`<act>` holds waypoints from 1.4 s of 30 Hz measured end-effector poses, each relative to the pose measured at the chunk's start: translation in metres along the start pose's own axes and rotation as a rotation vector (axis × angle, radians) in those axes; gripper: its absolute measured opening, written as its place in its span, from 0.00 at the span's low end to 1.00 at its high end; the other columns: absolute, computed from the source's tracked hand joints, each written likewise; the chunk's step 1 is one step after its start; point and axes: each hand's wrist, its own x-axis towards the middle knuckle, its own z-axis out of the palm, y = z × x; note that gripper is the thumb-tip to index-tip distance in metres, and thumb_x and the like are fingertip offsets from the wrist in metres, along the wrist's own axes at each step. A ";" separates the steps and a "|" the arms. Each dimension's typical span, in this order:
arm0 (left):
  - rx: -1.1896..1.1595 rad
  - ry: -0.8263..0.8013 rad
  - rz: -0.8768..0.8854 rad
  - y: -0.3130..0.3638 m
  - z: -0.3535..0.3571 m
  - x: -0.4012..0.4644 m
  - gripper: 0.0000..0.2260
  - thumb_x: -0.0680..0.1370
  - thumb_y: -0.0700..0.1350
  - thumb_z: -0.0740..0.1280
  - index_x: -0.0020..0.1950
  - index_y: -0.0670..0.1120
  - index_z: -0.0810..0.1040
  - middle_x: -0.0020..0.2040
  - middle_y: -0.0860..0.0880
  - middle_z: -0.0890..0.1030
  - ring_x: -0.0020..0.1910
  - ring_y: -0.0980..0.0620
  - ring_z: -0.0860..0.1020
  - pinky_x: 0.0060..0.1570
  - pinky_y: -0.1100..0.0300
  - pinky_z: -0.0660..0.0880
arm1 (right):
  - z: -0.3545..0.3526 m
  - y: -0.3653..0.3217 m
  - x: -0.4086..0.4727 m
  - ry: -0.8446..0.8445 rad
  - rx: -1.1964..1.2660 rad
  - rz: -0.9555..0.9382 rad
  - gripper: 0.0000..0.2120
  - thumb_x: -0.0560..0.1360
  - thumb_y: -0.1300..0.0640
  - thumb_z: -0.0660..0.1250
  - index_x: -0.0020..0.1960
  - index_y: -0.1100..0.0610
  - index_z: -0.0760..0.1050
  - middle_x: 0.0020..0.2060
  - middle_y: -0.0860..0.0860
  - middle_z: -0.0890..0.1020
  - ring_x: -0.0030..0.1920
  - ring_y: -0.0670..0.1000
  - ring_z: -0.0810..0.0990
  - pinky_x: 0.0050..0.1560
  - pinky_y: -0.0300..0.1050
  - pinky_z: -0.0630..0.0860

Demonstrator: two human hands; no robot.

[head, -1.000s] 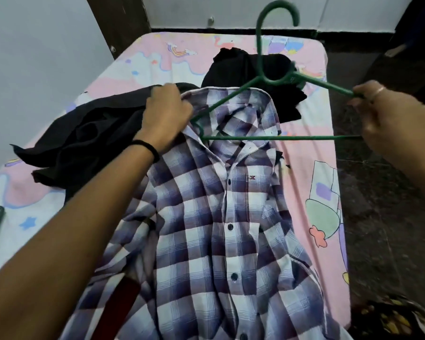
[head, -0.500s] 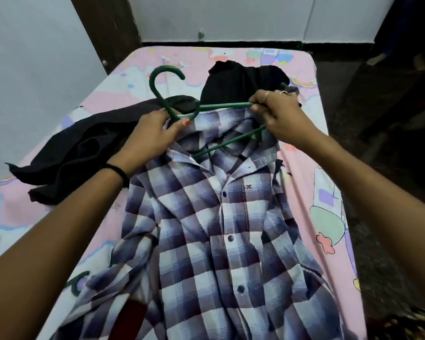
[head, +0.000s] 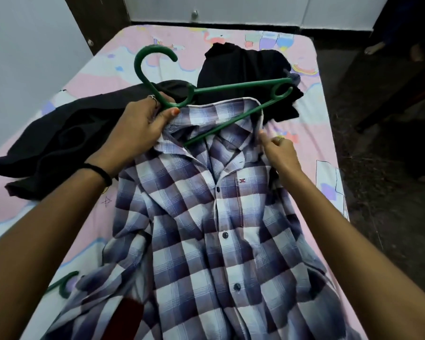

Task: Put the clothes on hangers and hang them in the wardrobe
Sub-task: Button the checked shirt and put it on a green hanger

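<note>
A purple-and-white checked shirt (head: 206, 229) lies buttoned, front up, on the bed. A green plastic hanger (head: 233, 88) sits over its collar, hook pointing up and left, with its lower bar running into the neck opening. My left hand (head: 142, 121) grips the hanger at the base of the hook, together with the left side of the collar. My right hand (head: 279, 149) pinches the shirt's right collar edge, off the hanger.
The bed (head: 329, 148) has a pink cartoon-print sheet. A black garment (head: 57, 141) lies at the left and another black garment (head: 243, 67) behind the collar. A second green hanger (head: 62, 283) pokes out by my left forearm. Dark floor (head: 390, 192) lies to the right.
My right hand has let go of the hanger's right end and dropped to the shirt's right collar. My left hand now holds the hanger at the hook's base.
</note>
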 end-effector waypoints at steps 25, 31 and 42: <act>0.016 -0.185 0.216 0.058 -0.056 -0.024 0.11 0.82 0.47 0.60 0.59 0.43 0.75 0.46 0.39 0.79 0.45 0.46 0.74 0.43 0.69 0.68 | -0.096 -0.057 -0.042 0.156 0.731 0.049 0.12 0.72 0.72 0.60 0.45 0.59 0.77 0.34 0.55 0.81 0.33 0.50 0.80 0.35 0.44 0.79; 0.209 -0.168 0.155 0.070 -0.073 -0.034 0.13 0.82 0.48 0.61 0.54 0.39 0.78 0.44 0.36 0.80 0.45 0.37 0.77 0.45 0.47 0.72 | -0.122 -0.073 -0.052 -0.015 0.519 0.006 0.14 0.74 0.70 0.55 0.41 0.56 0.74 0.28 0.53 0.72 0.19 0.43 0.63 0.23 0.32 0.56; 0.293 -0.459 0.073 0.089 -0.095 -0.033 0.18 0.80 0.53 0.60 0.52 0.39 0.79 0.47 0.38 0.82 0.49 0.38 0.78 0.53 0.44 0.74 | -0.122 -0.090 -0.059 0.082 0.219 -0.099 0.06 0.67 0.69 0.59 0.37 0.63 0.74 0.27 0.56 0.68 0.17 0.47 0.64 0.24 0.33 0.56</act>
